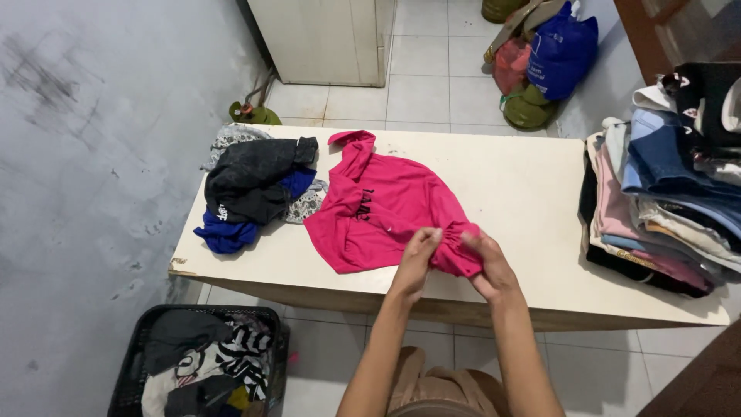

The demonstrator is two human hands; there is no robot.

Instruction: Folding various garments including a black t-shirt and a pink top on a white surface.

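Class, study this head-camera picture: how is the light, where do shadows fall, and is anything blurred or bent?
Head view: soft, even light, no glare on the cream table top; a faint shadow lies under the folded clothes stack; both hands, left hand and right hand, on the pink sweatshirt, look sharp; table edges bow slightly from the wide lens.

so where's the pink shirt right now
In the head view the pink shirt lies spread mid-table, right of the dark crumpled clothes; the left hand and right hand pinch its near edge.
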